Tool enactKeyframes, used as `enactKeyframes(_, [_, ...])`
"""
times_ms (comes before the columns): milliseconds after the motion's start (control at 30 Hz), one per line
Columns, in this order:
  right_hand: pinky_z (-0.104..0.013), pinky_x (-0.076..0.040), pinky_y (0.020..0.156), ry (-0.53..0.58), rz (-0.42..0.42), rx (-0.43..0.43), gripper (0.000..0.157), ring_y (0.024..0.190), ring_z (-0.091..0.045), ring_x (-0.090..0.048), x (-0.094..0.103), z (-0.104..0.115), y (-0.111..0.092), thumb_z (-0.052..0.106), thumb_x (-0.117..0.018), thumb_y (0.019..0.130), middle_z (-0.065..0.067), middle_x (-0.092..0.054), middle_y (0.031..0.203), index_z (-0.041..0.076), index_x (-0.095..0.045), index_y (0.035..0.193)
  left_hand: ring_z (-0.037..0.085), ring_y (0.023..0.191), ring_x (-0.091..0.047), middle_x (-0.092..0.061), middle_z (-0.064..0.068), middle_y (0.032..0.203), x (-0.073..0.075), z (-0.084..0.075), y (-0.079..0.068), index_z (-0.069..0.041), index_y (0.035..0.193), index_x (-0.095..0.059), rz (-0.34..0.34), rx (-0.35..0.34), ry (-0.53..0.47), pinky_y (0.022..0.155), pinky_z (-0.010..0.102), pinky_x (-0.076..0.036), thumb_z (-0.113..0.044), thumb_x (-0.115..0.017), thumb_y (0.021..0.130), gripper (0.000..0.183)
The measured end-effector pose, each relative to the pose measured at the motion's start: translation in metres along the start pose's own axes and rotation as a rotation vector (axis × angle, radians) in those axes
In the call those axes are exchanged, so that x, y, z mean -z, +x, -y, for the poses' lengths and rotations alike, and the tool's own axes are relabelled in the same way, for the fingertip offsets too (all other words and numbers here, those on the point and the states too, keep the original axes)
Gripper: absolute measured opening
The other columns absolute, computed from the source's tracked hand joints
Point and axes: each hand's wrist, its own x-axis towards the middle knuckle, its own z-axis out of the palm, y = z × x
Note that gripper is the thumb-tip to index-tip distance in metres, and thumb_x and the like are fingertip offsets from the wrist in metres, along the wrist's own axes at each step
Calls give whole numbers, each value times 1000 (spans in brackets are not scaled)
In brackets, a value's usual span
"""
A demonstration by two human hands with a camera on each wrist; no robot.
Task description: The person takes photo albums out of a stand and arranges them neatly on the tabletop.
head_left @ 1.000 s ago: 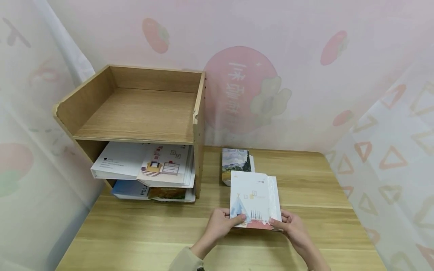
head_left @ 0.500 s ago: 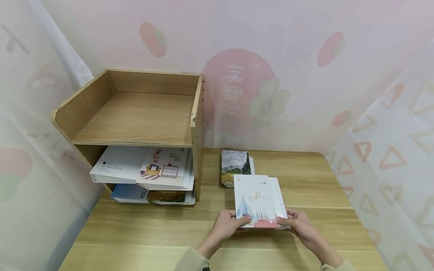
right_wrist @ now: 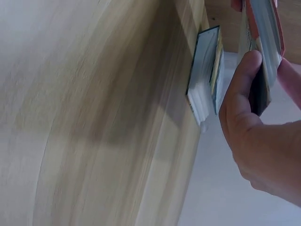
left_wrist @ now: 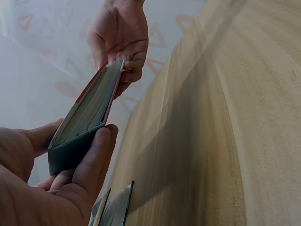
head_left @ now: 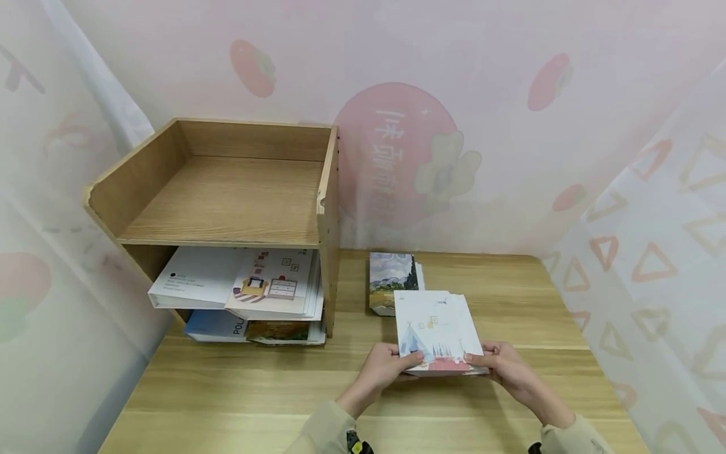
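Both hands hold one thick white book [head_left: 439, 328] above the table, its cover printed with a blue tent and red strip. My left hand [head_left: 381, 367] grips its left edge near the bottom corner, thumb on the cover, fingers beneath. On the opposite side my right hand [head_left: 507, 369] pinches the lower right edge in the same way. The left wrist view shows the bundle of pages [left_wrist: 91, 101] end-on between both covers, raised off the tabletop. Behind it in the head view, a book with a painted landscape cover [head_left: 391, 277] lies on the table, partly overlapped.
A wooden shelf unit [head_left: 329, 252] stands at the left. White books [head_left: 266, 284] fill its middle level and jut out in front, with a blue book [head_left: 215, 325] and others below. The wooden table [head_left: 238, 397] meets a printed curtain at the back.
Both hands have carried the white book slightly to the right and raised its near edge a little. The grip stays the same. The shelf unit and other books have not moved.
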Motion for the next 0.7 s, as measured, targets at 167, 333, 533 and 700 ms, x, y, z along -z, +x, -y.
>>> enactKeyframes(167, [-17, -52, 61, 36, -9, -29, 40, 75, -7, -66, 13, -1, 3, 3, -68, 91, -12, -73, 91, -19, -55, 122, 25, 75, -72, -71, 15, 80, -8, -3, 9, 8, 90, -73, 48, 9, -59, 71, 34, -59, -12, -74, 90, 20])
enactKeyframes(333, [-26, -57, 74, 60, 43, -40, 44, 85, -13, -68, 23, -3, 7, 3, -66, 93, -15, -72, 98, -21, -50, 126, 26, 77, -72, -71, 14, 81, -12, -5, 14, 9, 93, -71, 66, -4, -46, 71, 33, -59, -6, -71, 91, 16])
enactKeyframes(533, [-29, -57, 78, 42, 82, -29, 46, 86, -12, -67, 29, -5, 10, 5, -65, 95, -17, -71, 102, -21, -48, 129, 27, 76, -72, -70, 14, 81, -14, -2, 17, 10, 95, -70, 63, -21, -38, 71, 33, -59, -5, -70, 91, 16])
enactKeyframes(700, [-28, -57, 76, 39, 81, -23, 47, 84, -11, -67, 31, -6, 12, 6, -64, 95, -16, -71, 102, -21, -47, 130, 25, 77, -71, -70, 12, 83, -15, 0, 23, 9, 98, -69, 61, -34, -37, 71, 32, -59, -6, -71, 91, 17])
